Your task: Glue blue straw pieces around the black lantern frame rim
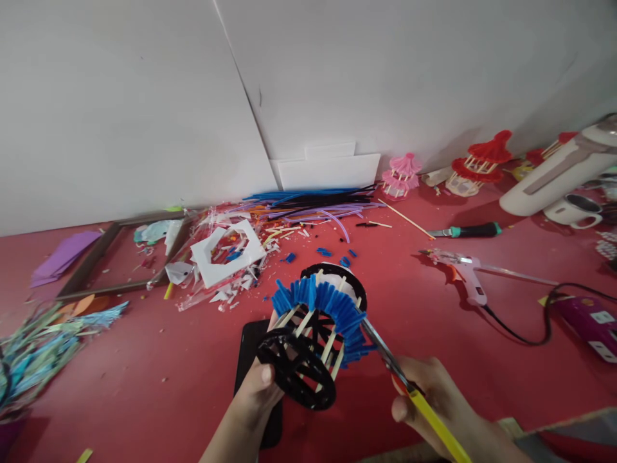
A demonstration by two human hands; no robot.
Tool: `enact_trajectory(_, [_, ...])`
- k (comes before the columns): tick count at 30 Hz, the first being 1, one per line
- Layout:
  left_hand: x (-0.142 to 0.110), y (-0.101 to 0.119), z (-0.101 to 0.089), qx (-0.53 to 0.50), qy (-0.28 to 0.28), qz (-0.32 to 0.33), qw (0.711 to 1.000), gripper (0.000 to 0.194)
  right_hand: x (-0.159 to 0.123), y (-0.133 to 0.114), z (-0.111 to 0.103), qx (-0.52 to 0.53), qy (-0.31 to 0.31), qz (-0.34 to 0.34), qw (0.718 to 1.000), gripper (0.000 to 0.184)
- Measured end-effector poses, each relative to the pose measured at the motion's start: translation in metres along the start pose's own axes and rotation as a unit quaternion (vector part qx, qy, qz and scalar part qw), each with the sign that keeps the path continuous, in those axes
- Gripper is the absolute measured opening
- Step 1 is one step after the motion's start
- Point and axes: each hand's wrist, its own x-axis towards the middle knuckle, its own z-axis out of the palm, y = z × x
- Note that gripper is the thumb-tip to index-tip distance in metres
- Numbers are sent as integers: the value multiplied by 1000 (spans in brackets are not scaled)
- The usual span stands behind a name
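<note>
My left hand (pixel 260 379) is closed around a small model pavilion (pixel 311 334), tilted on its side above the table. It has black rings at both ends, pale wooden sticks between them and a fringe of cut blue pipe cleaner pieces (pixel 344 315) around its middle. In my right hand (pixel 434 392) is a pair of scissors (pixel 388 354) with metal blades and a yellow handle. The blade tips meet the right side of the blue fringe; whether they are parted I cannot tell. Under my left hand lies a black phone (pixel 253 341).
Pipe cleaners (pixel 308 202) and scraps with a white paper frame (pixel 229 251) lie behind. To the right are a glue gun (pixel 465 270) with its cord, a utility knife (pixel 467 230), a mug (pixel 573 211) and a tilted flask (pixel 554 170). Pink (pixel 402 175) and red pavilions (pixel 479 164) stand near the wall.
</note>
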Motion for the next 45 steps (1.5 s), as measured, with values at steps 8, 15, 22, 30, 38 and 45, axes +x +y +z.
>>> enact_trajectory(8, [-1, -3, -1, 17, 25, 42, 999, 99, -2, -4, -9, -24, -26, -11, 999, 67])
enact_trajectory(15, [3, 0, 15, 28, 48, 48, 997, 95, -8, -3, -13, -51, -33, 3, 998, 71])
enact_trajectory(22, [10, 11, 49, 35, 22, 72, 997, 100, -10, -2, -13, -38, -36, 10, 999, 71])
enact_trajectory(30, [6, 2, 24, 11, 29, 72, 997, 95, -10, 3, -13, -26, -48, 4, 998, 72])
enact_trajectory(38, [-9, -21, -48, -7, 67, 55, 996, 79, -5, 3, -15, 32, -82, 15, 996, 75])
enact_trajectory(45, [-8, -20, -44, -6, 27, 42, 999, 90, -4, -3, -13, 33, -64, 33, 997, 78])
